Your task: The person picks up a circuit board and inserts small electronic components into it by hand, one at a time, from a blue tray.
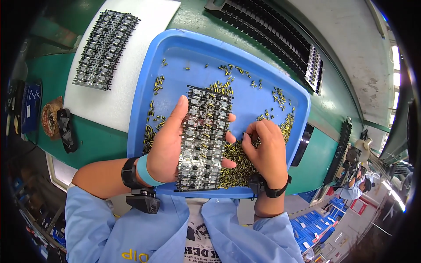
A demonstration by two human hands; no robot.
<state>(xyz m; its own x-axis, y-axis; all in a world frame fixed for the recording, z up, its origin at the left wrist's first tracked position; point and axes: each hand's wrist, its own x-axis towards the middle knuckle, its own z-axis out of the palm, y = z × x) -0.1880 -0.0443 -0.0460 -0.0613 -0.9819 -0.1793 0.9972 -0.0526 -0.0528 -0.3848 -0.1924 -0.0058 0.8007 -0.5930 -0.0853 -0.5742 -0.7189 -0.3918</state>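
While the head camera is looking straight down, I am taking the blue tray (144,92) as my landmark. My left hand (169,147) is lying over the tray's near-left part, palm up and fingers spread, cradling a long circuit board panel (204,138) from underneath; the thumb is running up the panel's left edge and the fingertips are curling round its right edge. That panel is hovering lengthwise over the middle of the tray, its near end reaching the tray's front rim. My right hand (265,151) is sitting just right of the panel, over the tray's near-right part, with its fingers drawn together in a pinch at the fingertips; whatever they are pinching is too small for me to make out. Below that hand, a heap of small yellow-and-black components (239,160) is piling up on the tray's floor toward the front rim, and more of them are scattering across the far and right parts of the tray.

Left of the tray, a white sheet (101,101) is lying on the green bench, carrying a second board panel (105,48) well apart from the tray. Beyond the tray's far-right corner, a long black rack (267,30) is stretching diagonally. Both wrists are wearing black bands.
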